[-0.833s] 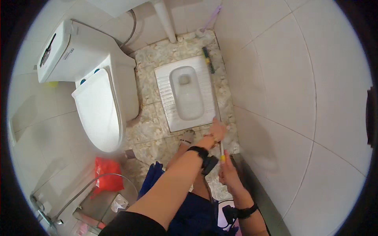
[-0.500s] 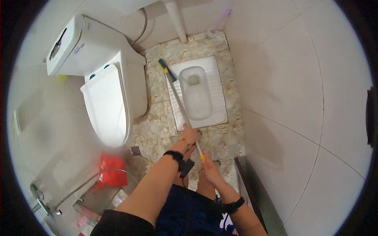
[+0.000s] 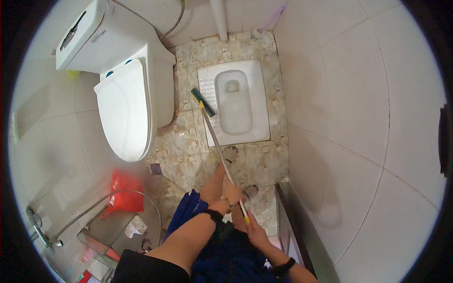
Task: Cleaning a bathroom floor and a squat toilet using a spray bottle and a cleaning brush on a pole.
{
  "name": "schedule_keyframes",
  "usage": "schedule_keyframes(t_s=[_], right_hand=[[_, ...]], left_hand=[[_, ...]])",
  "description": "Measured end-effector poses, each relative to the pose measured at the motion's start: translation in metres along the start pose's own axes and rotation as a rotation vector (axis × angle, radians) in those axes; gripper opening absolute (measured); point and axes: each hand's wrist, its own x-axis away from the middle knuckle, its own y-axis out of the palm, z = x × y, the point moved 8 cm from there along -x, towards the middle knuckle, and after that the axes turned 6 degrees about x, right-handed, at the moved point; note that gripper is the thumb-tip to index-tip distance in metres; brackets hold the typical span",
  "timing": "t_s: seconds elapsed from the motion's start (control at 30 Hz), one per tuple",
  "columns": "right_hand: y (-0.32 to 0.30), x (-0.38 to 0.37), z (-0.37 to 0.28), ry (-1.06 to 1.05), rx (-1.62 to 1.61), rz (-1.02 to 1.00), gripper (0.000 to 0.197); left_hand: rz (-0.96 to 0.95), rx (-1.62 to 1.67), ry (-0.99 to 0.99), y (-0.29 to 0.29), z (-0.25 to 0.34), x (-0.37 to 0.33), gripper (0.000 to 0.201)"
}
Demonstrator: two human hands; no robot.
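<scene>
The long-handled brush point(image 3: 218, 141) lies at a slant over the floor, from the person's hands up to the squat toilet pan point(image 3: 236, 101). Its dark green and blue head point(image 3: 203, 102) rests on the left edge of the white pan, just beside the bowl hollow. The thin pale handle runs down and to the right, and its lower end has a yellow grip.

The left hand point(image 3: 231, 192) is closed around the handle, a little above the yellow part. A dark band sits on this wrist. The right hand point(image 3: 255, 229) is lower, and its fingers are wrapped on the yellow end of the same handle. A dark watch or band is on the right wrist, near the lower edge of the view.

Under the arms, the person's dark blue clothing point(image 3: 222, 250) fills the lower middle. The floor point(image 3: 184, 141) around the pan is of beige marbled tiles.

To the left of the pan stands a white sitting toilet point(image 3: 125, 108) with its lid closed and a white cistern point(image 3: 85, 33) behind it. A white pipe point(image 3: 218, 19) goes up the wall behind the pan. At the lower left there is a red plastic bag point(image 3: 123, 193), a curved metal hose point(image 3: 94, 205) and a tap point(image 3: 40, 226). The wall at the right point(image 3: 358, 118) is of large white tiles.
</scene>
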Motion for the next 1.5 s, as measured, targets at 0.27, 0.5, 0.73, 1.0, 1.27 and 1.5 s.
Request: schedule_keyframes(t_s=[0.27, 0.5, 0.73, 1.0, 1.27, 1.5], right_hand=[[-0.043, -0.129, -0.069, -0.136, -0.251, 0.109, 0.048], [-0.006, 0.042, 0.005, 0.04, -0.151, -0.09, 0.051], [-0.021, -0.007, 0.007, 0.072, 0.044, 0.055, 0.05], [0.01, 0.079, 0.055, 0.145, -0.205, -0.027, 0.048], [0.051, 0.102, 0.103, 0.289, 0.006, -0.193, 0.047], [0.038, 0.001, 0.014, 0.139, 0.231, -0.121, 0.049]], left_hand=[[-0.228, 0.099, -0.172, -0.03, 0.16, -0.099, 0.03], [0.08, -0.123, 0.072, 0.038, -0.036, 0.039, 0.048], [-0.235, -0.044, -0.081, 0.062, 0.01, -0.012, 0.05], [-0.268, 0.074, -0.087, 0.034, 0.017, 0.1, 0.053], [0.046, 0.012, 0.144, 0.044, -0.104, 0.101, 0.053], [-0.067, 0.114, -0.001, -0.014, -0.017, -0.01, 0.049]])
